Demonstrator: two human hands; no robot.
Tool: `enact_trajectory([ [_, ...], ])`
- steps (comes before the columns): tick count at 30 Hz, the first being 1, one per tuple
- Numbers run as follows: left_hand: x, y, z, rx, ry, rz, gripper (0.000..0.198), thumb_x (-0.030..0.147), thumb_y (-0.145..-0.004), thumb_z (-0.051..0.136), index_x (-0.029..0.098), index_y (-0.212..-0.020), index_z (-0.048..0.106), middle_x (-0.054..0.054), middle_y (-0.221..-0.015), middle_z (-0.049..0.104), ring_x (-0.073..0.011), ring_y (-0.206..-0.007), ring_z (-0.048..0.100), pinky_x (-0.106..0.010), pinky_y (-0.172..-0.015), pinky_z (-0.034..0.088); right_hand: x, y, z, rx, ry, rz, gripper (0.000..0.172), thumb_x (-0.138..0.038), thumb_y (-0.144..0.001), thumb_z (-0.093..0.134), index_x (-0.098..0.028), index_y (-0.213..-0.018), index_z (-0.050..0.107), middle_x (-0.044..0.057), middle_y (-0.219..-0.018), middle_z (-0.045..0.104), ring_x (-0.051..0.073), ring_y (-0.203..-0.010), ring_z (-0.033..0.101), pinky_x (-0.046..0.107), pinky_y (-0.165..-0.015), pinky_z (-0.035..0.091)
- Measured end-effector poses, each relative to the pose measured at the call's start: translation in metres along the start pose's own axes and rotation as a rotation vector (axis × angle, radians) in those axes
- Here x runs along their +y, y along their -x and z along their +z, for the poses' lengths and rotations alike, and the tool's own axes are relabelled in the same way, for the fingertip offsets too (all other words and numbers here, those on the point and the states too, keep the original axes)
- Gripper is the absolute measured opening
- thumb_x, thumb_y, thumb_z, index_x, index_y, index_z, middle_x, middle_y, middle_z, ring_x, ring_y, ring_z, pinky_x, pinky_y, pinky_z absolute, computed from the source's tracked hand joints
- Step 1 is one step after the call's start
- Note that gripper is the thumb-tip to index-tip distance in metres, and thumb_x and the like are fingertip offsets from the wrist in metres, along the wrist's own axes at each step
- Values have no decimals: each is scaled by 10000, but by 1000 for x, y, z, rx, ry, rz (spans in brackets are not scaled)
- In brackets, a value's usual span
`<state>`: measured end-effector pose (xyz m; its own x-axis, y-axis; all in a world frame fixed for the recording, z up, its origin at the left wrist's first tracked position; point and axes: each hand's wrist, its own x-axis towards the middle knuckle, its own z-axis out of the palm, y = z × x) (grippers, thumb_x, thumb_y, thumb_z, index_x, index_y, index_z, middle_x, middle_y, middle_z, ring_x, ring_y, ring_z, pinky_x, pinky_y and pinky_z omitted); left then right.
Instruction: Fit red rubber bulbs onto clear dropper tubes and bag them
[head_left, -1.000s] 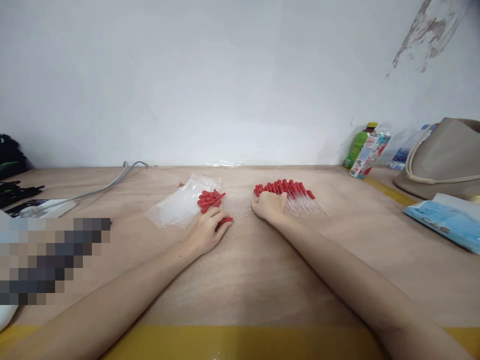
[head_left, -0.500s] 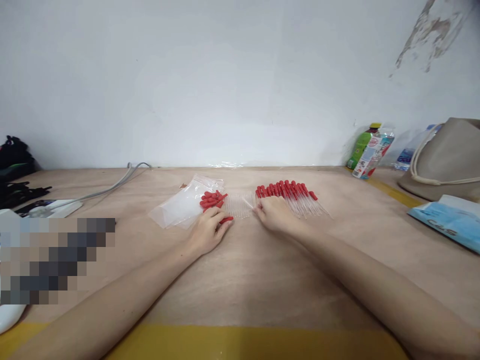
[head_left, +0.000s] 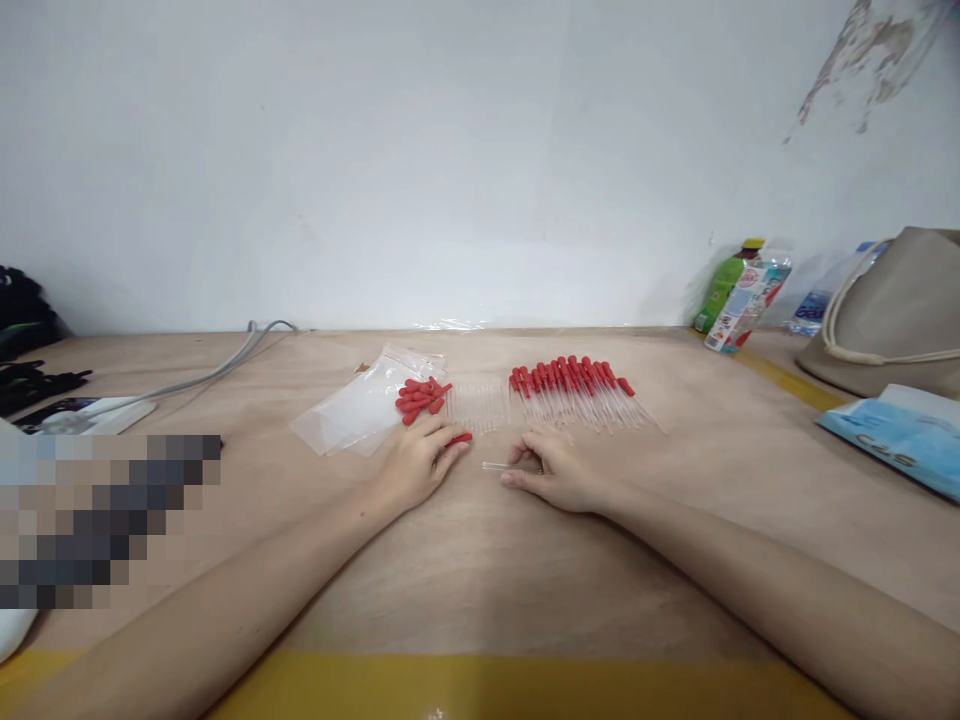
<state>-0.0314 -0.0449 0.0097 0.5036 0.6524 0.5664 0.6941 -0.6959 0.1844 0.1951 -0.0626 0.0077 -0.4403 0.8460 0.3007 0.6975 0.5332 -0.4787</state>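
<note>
My left hand (head_left: 424,462) rests low over the table, its thumb and fingers closed on a red rubber dropper bulb (head_left: 463,438) that points right. Opposite it, my right hand (head_left: 551,468) pinches a thin clear glass dropper tube (head_left: 495,466), whose tip points left toward the bulb; a gap separates the two. Just behind my left hand lies a pile of loose red bulbs (head_left: 420,397). A row of bare glass tubes (head_left: 478,405) lies between that pile and several droppers with red bulbs fitted (head_left: 574,375), lined up at the right.
Clear plastic bags (head_left: 352,412) lie flat at the left of the bulbs. A grey cable (head_left: 202,382) runs along the far left. Bottles (head_left: 739,300), a beige bag (head_left: 892,310) and a blue packet (head_left: 892,435) stand or lie at the right, near the white wall.
My right hand has come toward me from the row of bare tubes, bringing one glass dropper tube with it. My left hand stays nearly in place with the red bulb.
</note>
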Motion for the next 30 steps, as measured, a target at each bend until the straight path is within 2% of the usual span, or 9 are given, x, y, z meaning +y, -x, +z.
enact_trajectory([
  [4, 5, 0, 0, -24, 70, 6, 204, 266, -881, 435, 182, -958, 604, -48, -888, 624, -154, -803, 564, -283, -730, 452, -4, 1, 9, 73, 68, 18, 135, -291, -809, 521, -173, -747, 541, 24, -801, 572, 147, -781, 487, 275, -702, 330],
  [8, 12, -2, -1, -51, 120, -6, 213, 272, -882, 434, 186, -953, 615, -44, -877, 652, -164, -818, 581, -296, -742, 458, -8, 3, 6, 153, -2, 76, 132, -273, -857, 435, -182, -801, 514, 9, -763, 596, 134, -718, 514, 275, -687, 324],
  [12, 14, -4, -1, -67, 180, -46, 215, 276, -874, 445, 190, -954, 626, -40, -887, 670, -166, -803, 601, -297, -737, 469, -12, 3, 4, 174, -45, 75, 115, -275, -857, 432, -189, -830, 503, 1, -769, 619, 137, -724, 543, 291, -730, 318],
  [19, 15, -4, 4, -76, 347, -97, 210, 286, -861, 472, 193, -960, 632, -24, -904, 677, -154, -792, 613, -262, -714, 475, -10, -1, 8, 155, -97, 36, 173, -298, -872, 417, -199, -827, 551, 5, -811, 640, 141, -755, 556, 303, -765, 310],
  [23, 11, -2, 7, -126, 467, -140, 210, 319, -847, 490, 192, -911, 645, -8, -848, 682, -145, -751, 618, -243, -683, 483, -7, -2, 6, 136, -121, -17, 189, -290, -868, 433, -200, -785, 577, -16, -769, 637, 124, -718, 545, 300, -784, 305],
  [27, 12, -1, 6, -182, 485, -115, 193, 308, -847, 494, 202, -894, 649, -1, -835, 680, -139, -749, 616, -242, -692, 479, -7, -2, -1, 64, -49, -37, 194, -303, -864, 447, -213, -802, 607, -12, -797, 653, 130, -723, 543, 316, -801, 283],
  [30, 16, -1, 3, -210, 448, -94, 186, 297, -851, 491, 206, -894, 647, -2, -824, 677, -139, -737, 609, -243, -682, 473, -10, 1, -5, 77, 79, -75, 191, -284, -868, 445, -222, -807, 616, -18, -803, 655, 118, -698, 534, 312, -786, 256],
])
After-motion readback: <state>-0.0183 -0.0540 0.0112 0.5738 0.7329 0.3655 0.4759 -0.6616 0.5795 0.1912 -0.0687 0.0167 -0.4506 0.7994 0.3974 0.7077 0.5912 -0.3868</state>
